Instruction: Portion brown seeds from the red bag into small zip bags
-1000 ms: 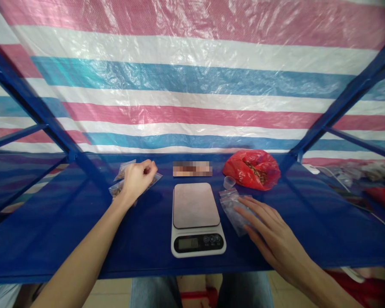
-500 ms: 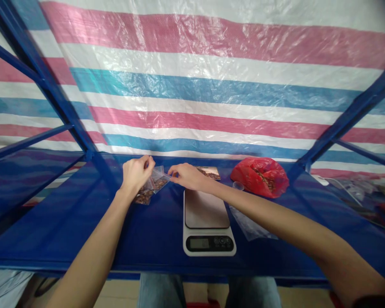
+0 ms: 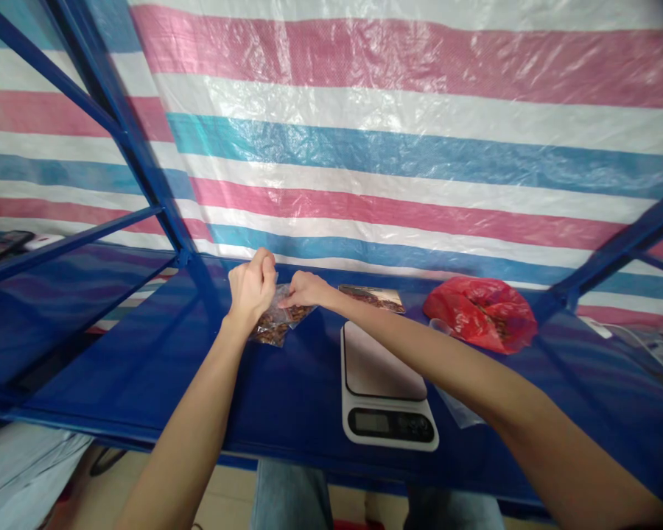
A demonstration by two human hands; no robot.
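Small clear zip bags of brown dried pieces lie close together on the blue shelf, one nearer bag [image 3: 270, 336] and one behind it to the right [image 3: 303, 315]. My left hand [image 3: 251, 288] is closed in a fist at their left edge; whatever its fingers hold is hidden. From the right, my right hand [image 3: 308, 288] reaches over them, thumb and fingers pinched on the clear plastic of a zip bag. A white kitchen scale [image 3: 385, 362] with a bare plate stands below my right forearm, its display too blurred to read.
A red plastic bag [image 3: 480, 315] with brown pieces inside sits at the back right, a clear round thing [image 3: 440, 324] beside it. Behind the scale lies a picture card [image 3: 373, 298]. Clear plastic [image 3: 461, 409] shows under my right forearm. Blue metal posts [image 3: 144, 165] flank the striped sheet.
The view has shifted, so the shelf's things appear farther right. My right hand has moved left, over the zip bags and closer to my left hand, which stays closed beside them.
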